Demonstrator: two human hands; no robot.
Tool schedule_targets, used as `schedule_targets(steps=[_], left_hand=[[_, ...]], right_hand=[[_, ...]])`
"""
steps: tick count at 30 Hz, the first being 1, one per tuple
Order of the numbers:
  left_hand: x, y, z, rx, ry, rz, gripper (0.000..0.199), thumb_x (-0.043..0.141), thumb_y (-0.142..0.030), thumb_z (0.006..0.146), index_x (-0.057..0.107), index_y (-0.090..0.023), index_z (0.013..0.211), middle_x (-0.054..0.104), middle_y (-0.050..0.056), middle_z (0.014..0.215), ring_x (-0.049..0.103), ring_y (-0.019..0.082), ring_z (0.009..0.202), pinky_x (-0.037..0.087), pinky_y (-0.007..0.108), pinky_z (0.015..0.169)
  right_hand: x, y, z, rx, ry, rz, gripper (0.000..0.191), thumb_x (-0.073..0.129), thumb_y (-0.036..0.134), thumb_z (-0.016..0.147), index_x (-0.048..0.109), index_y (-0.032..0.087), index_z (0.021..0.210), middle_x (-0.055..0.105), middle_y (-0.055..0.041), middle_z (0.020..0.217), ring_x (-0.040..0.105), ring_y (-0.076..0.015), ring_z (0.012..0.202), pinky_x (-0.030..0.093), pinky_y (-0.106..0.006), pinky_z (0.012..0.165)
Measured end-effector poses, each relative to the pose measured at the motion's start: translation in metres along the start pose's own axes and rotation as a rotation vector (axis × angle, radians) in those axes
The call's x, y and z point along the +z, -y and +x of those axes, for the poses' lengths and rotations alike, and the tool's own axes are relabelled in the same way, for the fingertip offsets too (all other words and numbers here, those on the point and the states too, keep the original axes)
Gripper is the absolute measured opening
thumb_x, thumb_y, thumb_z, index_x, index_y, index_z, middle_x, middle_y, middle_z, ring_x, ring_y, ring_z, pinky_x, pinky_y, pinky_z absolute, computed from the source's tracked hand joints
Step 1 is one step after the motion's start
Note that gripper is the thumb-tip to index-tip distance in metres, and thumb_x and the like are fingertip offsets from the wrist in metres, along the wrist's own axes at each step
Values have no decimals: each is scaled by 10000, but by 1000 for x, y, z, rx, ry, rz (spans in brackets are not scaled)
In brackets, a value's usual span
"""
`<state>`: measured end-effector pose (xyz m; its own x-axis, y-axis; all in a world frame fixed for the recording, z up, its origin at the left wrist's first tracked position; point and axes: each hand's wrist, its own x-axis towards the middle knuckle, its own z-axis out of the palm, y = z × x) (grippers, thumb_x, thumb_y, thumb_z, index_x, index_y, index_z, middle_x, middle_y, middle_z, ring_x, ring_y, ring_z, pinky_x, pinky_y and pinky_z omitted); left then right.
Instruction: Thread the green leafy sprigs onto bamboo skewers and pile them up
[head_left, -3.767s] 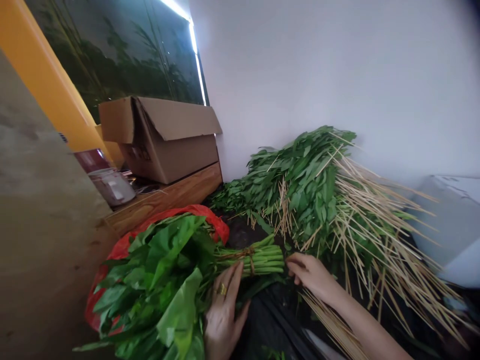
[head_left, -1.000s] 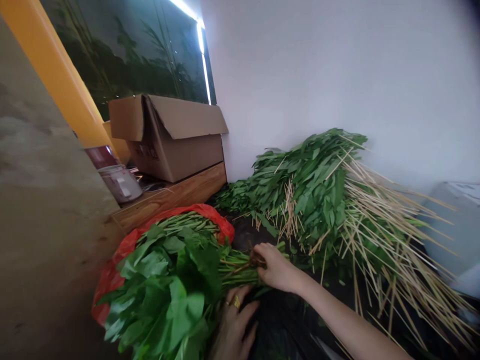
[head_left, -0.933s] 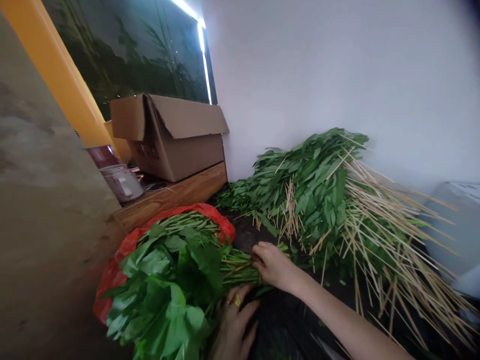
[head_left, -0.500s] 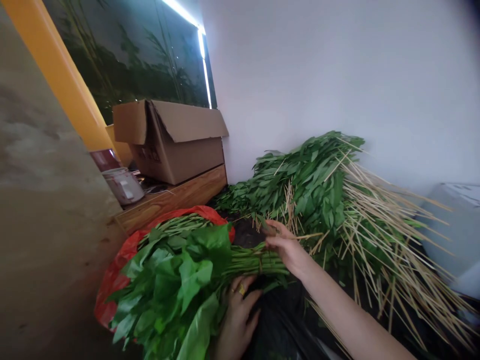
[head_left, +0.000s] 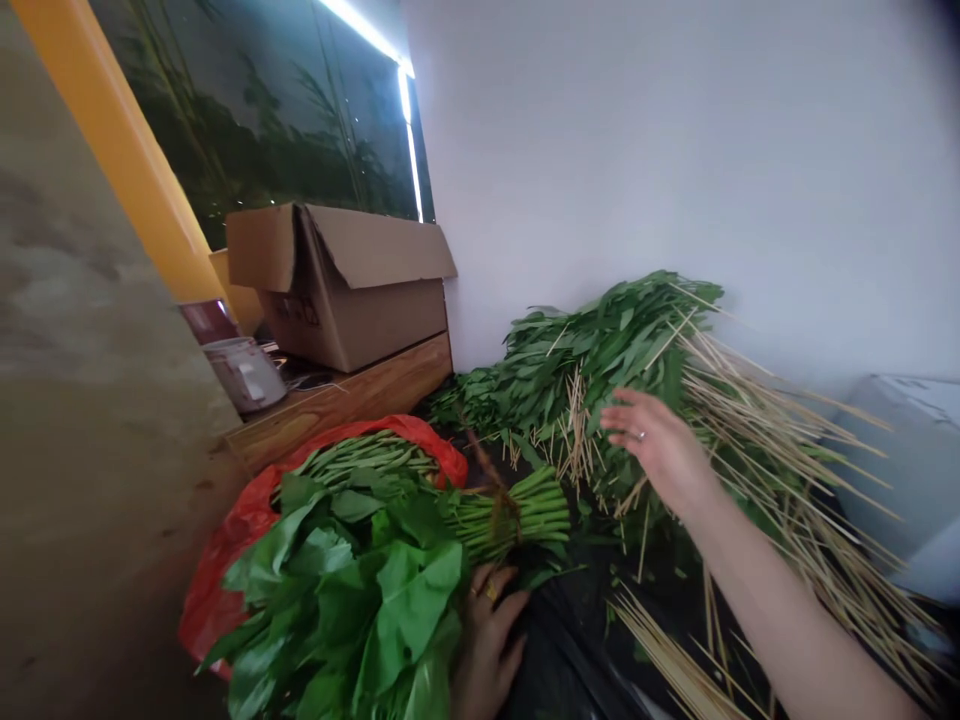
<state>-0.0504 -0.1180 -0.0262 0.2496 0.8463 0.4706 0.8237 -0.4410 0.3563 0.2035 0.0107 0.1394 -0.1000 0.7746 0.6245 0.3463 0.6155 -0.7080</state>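
A bunch of leafy greens (head_left: 360, 590) lies in front of me, its cut stems (head_left: 536, 515) pointing right. A thin brown tie (head_left: 504, 495) goes around the stems, with one loose end sticking up. My left hand (head_left: 487, 635) is at the bunch's near underside, fingers curled against it; leaves hide the thumb and part of the palm. My right hand (head_left: 656, 440) is raised to the right of the stems with its fingers apart and nothing in them. Behind it is a heap of long-leaved greens (head_left: 600, 340).
Under the bunch, a red plastic bag (head_left: 262, 510) holds more green stems. Pale thin sticks (head_left: 750, 430) fan out across the heap and over black plastic (head_left: 562, 650). An open cardboard box (head_left: 375, 310) and a white tub (head_left: 244, 372) stand on a wooden ledge (head_left: 360, 395).
My right hand has left the stems and moved up and right, its fingers spreading. The tie's end now stands free. The stem ends have turned upward slightly; my left hand stays at the bunch.
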Motion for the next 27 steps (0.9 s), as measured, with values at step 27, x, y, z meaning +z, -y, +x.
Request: schedule_targets(steps=[27], left_hand=[[3,11,-7,-1,100,-173,485,571,-81,707,641,-279,1145,575,65,1283,420,293,1253,370,481,1057]], right_hand=[[107,-5,-49,414,844,-222,266,572,354,923,598,168,1112,624,-47,1099,632,-186,908,539,-360,770]])
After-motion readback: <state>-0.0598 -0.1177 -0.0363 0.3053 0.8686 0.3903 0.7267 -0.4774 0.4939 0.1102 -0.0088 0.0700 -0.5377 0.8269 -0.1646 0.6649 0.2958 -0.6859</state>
